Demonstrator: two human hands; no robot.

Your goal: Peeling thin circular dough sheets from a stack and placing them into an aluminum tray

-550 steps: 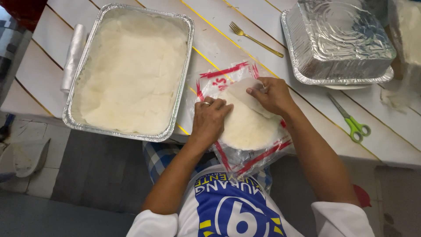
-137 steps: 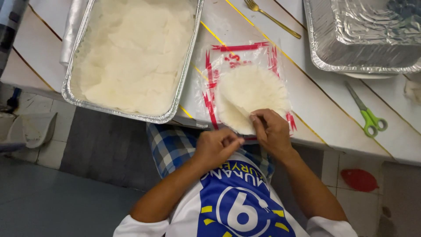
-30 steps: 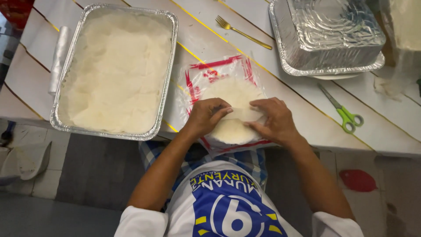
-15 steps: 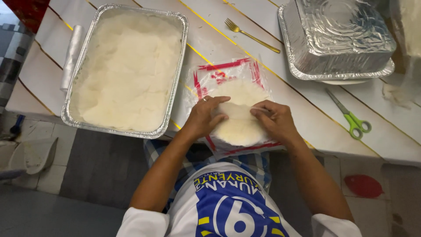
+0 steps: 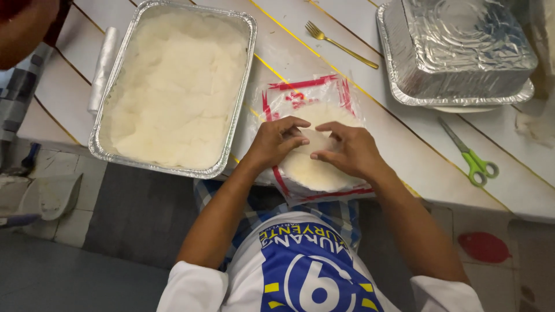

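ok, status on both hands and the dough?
Left hand and right hand pinching flat dough round on plastic sheet. Dough tray alongside. Nothing obstructing.

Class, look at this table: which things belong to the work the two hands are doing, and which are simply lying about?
In use:
- left hand and right hand, folding the flat round white dough disc
- clear plastic sheet with red border under it
- large foil tray of white dough

Lying about:
- gold fork
- green-handled scissors
- upturned foil tray
- plastic roll
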